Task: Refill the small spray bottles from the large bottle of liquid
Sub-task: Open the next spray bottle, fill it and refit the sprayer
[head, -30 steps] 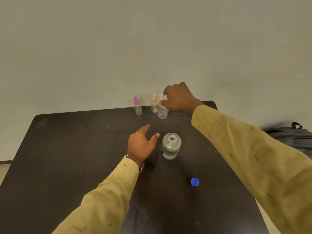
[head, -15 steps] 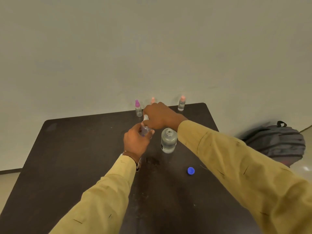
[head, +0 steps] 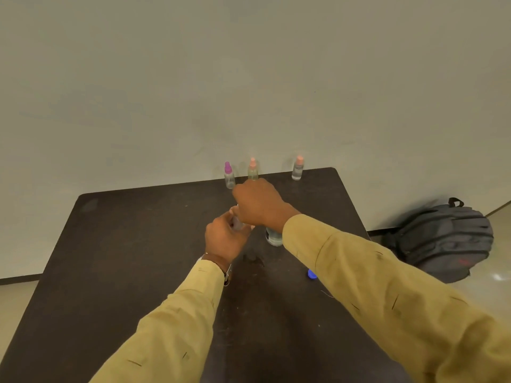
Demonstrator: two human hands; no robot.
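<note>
My left hand point(head: 225, 239) grips a small clear spray bottle point(head: 237, 223) above the middle of the dark table point(head: 138, 244). My right hand point(head: 257, 205) is curled over the top of that same bottle and hides its cap. The large bottle of liquid point(head: 273, 237) stands open just right of my hands, mostly hidden behind my right wrist. Its blue cap point(head: 312, 273) lies on the table nearer to me. At the far edge stand a purple-capped bottle point(head: 229, 175), an orange-capped bottle point(head: 252, 170) and another orange-capped bottle point(head: 297, 168).
A grey backpack point(head: 445, 240) lies on the floor to the right of the table. A plain wall rises right behind the table's far edge. A small wet patch point(head: 253, 258) marks the tabletop near the large bottle.
My right hand carried the small bottle from the far row toward the middle. My left hand rose and took hold of its body. The view has tilted up.
</note>
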